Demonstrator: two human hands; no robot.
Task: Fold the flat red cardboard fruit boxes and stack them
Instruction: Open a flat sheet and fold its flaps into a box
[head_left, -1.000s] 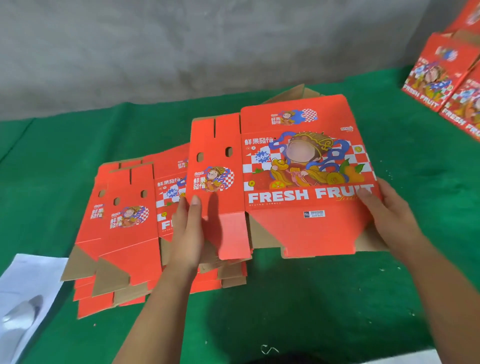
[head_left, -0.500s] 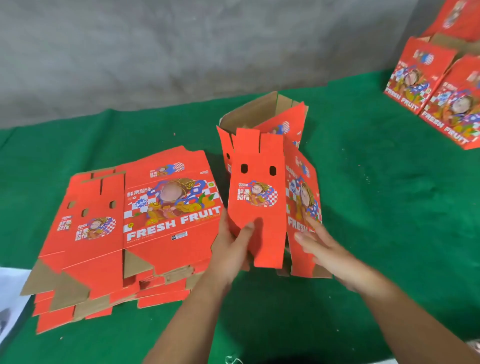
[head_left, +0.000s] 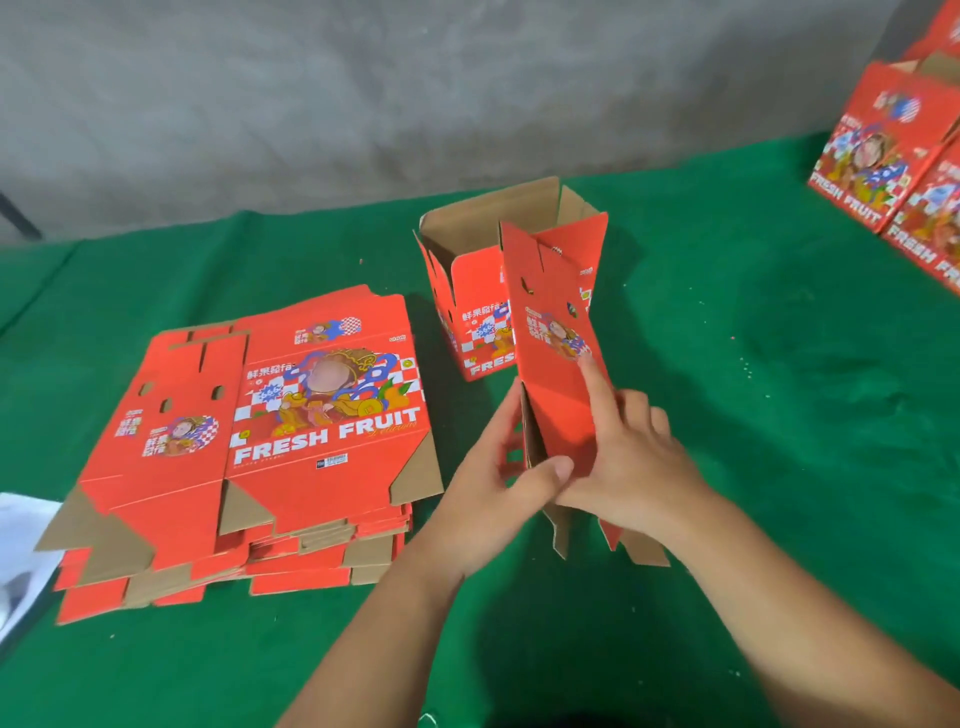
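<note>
1. Left hand (head_left: 493, 483) grips the near lower edge of the half-opened box (head_left: 558, 374) — thumb curled over the red outer panel, fingers behind on the brown inner side.
2. Right hand (head_left: 631, 457) lies against the same red panel from the right; the index finger is straight and points up along the panel to the printed figure, the other fingers are curled against the cardboard, and it touches the left thumb at the box's lower edge.
3. The half-opened box stands upright on the green cloth (head_left: 753, 415) between and just beyond the two hands. Its top is open and shows brown interior; its bottom flaps hang unfolded below the hands.
4. Left of the left hand, near but apart from it, lies the stack of flat boxes (head_left: 260, 447) — printed side up, "FRESH FRUIT" legible on the top sheet, brown flap corners showing along the near edge.
5. Farther left of that stack, at the frame edge, a white sheet (head_left: 21, 551); what lies on it cannot be made out.
6. Far right of the right hand, well apart, folded boxes (head_left: 883, 145) stand together on the cloth.
7. Beyond everything, a grey wall (head_left: 415, 78).
</note>
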